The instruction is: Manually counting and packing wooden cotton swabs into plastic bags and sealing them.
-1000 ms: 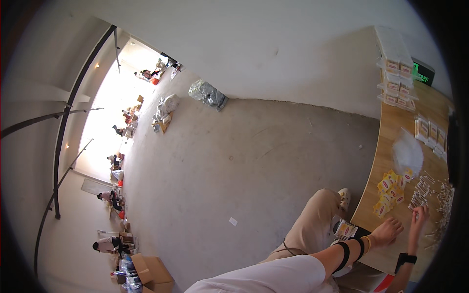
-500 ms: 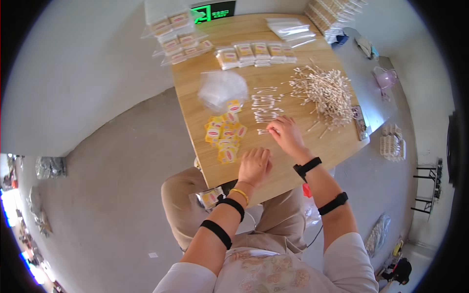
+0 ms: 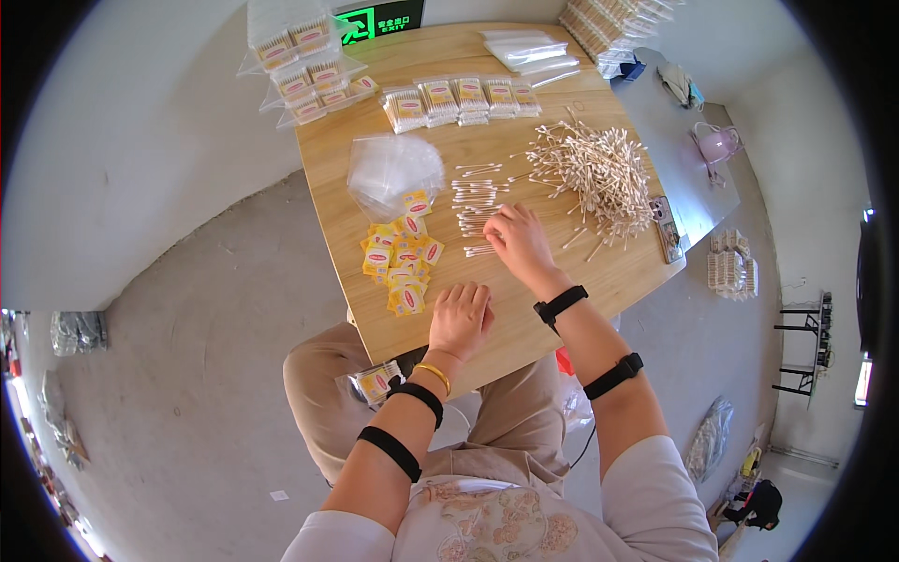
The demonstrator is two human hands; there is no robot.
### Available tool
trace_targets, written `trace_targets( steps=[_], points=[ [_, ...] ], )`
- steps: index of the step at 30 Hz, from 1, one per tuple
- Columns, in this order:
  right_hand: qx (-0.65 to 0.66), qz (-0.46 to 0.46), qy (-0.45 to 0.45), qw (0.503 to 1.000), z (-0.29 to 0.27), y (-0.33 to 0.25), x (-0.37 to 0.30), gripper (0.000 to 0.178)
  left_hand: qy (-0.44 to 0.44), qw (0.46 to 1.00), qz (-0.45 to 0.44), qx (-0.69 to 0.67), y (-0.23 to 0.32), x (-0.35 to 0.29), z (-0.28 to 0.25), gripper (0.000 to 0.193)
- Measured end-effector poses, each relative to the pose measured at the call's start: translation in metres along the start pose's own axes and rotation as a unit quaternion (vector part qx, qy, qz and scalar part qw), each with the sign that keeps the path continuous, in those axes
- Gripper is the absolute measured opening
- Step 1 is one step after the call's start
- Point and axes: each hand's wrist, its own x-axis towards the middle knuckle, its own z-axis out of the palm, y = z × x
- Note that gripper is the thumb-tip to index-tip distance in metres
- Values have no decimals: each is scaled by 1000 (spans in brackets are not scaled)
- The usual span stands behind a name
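My right hand (image 3: 521,244) is over the front end of a column of cotton swabs (image 3: 478,194) laid side by side, its fingers bent together at the swabs. The fingertips seem to pinch a swab, though they partly hide it. My left hand (image 3: 459,320) is curled near the table's front edge; whatever its fingers hold is out of sight. To its left lie overlapping yellow-and-white cards (image 3: 398,258) with red ovals. Behind these is a stack of clear plastic bags (image 3: 393,173). A large loose heap of cotton swabs (image 3: 599,173) covers the table's right side.
Filled swab packs (image 3: 459,100) stand in a row at the back of the wooden table (image 3: 543,328). More bagged packs (image 3: 304,70) are stacked at the far left. Flat clear bags (image 3: 529,51) lie behind. A phone-like object (image 3: 667,229) sits at the right edge.
The whole view has shifted, so the table appears farther left. Against the swab column, my right hand has moved slightly away from me. My left hand stays curled near the front edge.
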Motion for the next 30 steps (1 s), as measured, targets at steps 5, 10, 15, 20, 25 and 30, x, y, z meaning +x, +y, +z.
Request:
trace_targets(
  steps=[5, 10, 15, 20, 25, 30],
  points=[
    [0, -6, -21, 1000, -1, -1, -2, 7, 5, 1000, 4, 9, 0, -2, 0, 14],
    [3, -3, -1, 1000, -2, 2, 0, 7, -4, 1000, -2, 9, 4, -4, 2, 13],
    [-18, 16, -48, 999, -5, 5, 1, 7, -7, 1000, 0, 1, 5, 0, 5, 13],
    [-20, 10, -42, 999, 3, 2, 8, 10, -8, 1000, -2, 4, -3, 3, -2, 14],
    [38, -66, -28, 997, 68, -26, 22, 4, -13, 993, -99, -62, -88, -55, 35, 11],
    [-118, -116, 19, 986, 45, 144, -23, 9, -75, 997, -25, -2, 24, 5, 30, 14]
  ],
)
